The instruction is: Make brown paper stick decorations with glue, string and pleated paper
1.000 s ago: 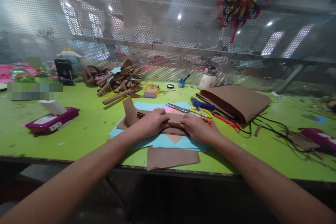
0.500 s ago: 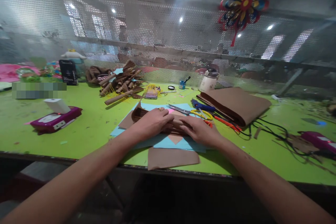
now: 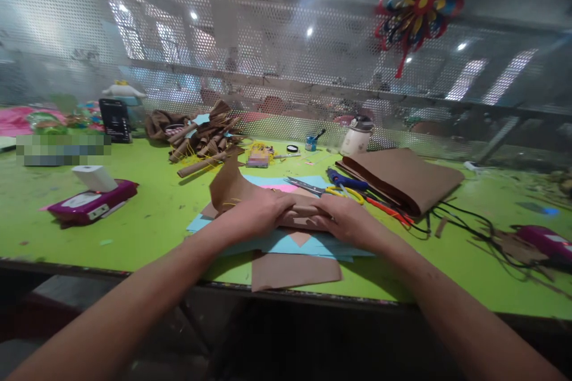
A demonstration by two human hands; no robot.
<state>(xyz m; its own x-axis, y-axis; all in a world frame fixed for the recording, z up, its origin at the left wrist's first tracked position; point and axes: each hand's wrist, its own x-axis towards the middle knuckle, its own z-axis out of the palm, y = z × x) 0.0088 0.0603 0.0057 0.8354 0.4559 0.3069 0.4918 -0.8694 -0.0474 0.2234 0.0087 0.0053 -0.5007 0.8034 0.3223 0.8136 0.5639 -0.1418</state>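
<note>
A sheet of brown paper (image 3: 230,183) is partly rolled between my hands, its loose left end curling upward. My left hand (image 3: 268,209) is closed on the roll from the left. Opposite it, my right hand (image 3: 346,218) grips the roll's right part, fingertips on top and thumbs hidden. Beneath lie light blue sheets (image 3: 286,244) and a flat brown piece (image 3: 295,271) at the table's front edge. Just beyond the roll are scissors (image 3: 308,186) with yellow handles, blades pointing left, and a blue glue gun (image 3: 342,180).
A folded brown paper stack (image 3: 402,175) lies at right beside black cables (image 3: 469,229). Rolled brown paper pieces (image 3: 212,140) are heaped at the back left. A purple power strip (image 3: 93,199) with a white plug sits left; a pale jug (image 3: 356,137) stands near the perforated screen (image 3: 268,59).
The brown paper has turned in my hands: its left end now stands higher and wider, and the roll's smooth side shows between my fingers. Both hands stay in nearly the same place.
</note>
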